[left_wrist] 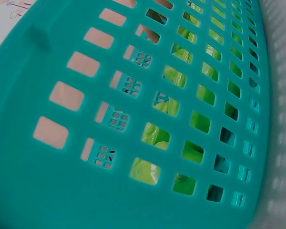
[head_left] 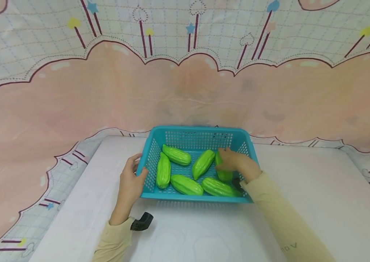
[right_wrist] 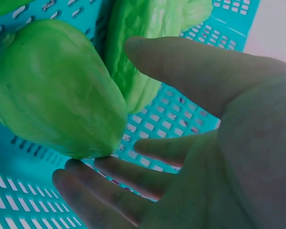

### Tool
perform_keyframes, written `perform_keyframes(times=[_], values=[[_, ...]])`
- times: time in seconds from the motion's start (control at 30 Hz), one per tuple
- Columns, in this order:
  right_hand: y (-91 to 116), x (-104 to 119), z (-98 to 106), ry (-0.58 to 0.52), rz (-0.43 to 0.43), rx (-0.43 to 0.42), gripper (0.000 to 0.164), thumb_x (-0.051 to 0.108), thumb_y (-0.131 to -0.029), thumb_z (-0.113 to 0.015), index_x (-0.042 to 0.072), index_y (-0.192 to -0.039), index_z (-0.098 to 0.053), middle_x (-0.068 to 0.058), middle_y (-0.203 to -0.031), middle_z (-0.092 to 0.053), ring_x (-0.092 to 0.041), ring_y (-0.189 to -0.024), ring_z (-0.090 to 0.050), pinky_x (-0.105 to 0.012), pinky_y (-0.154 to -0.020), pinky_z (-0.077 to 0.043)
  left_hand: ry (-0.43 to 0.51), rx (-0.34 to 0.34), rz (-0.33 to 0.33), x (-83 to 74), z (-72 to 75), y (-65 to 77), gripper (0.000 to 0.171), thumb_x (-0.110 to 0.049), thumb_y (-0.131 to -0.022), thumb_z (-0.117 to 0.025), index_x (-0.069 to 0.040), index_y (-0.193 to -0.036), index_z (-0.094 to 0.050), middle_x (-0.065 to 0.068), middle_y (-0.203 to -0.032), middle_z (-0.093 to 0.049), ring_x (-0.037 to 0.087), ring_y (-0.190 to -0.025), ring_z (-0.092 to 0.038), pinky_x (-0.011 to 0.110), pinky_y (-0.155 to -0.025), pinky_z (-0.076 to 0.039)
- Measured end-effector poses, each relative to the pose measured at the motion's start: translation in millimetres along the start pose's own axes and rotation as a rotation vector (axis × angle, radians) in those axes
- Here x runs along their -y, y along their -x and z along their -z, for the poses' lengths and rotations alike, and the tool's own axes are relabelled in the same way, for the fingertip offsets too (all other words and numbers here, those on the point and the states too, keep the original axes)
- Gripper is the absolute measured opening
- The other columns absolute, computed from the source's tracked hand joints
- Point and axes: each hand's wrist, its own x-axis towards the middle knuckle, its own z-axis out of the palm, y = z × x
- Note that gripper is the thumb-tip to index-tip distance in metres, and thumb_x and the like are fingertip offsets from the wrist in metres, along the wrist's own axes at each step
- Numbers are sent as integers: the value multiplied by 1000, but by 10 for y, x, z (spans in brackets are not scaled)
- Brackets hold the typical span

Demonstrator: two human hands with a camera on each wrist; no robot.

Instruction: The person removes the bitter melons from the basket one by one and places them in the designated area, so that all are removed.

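Observation:
Several bright green, ribbed bitter melons lie in a turquoise plastic basket (head_left: 201, 129). At its left end my left hand (head_left: 132, 183) holds the rim, thumb over the edge and fingers along the outside. Through the holes of the basket's side wall (left_wrist: 52, 167), green shows in the left wrist view. My right hand (head_left: 235, 162) reaches inside at the right, over the rightmost bitter melon (head_left: 225, 176). In the right wrist view its fingers are spread, fingertips right at the lower end of one bitter melon (right_wrist: 57, 90). Its thumb overlaps another bitter melon (right_wrist: 133, 71) behind.
The basket stands on a white table (head_left: 306, 189) near its back edge. Behind hangs a pink and white patterned cloth (head_left: 185, 87). A black wrist piece (head_left: 141, 222) juts from the left sleeve.

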Motion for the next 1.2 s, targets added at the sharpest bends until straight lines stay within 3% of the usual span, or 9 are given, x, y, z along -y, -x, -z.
perform_keyframes(times=[1.2], values=[[-62,-57,-4,41,-34,47,85,23,-95,-63,-8,-155,-11,-31,-161,-8,-46,-149,-6,-57,-118,-13,18,-17,6,42,-18,-10,50,-6,-97,-50,-5,-146,-41,23,-132,-57,34,-120,-56,49,-94,-48]])
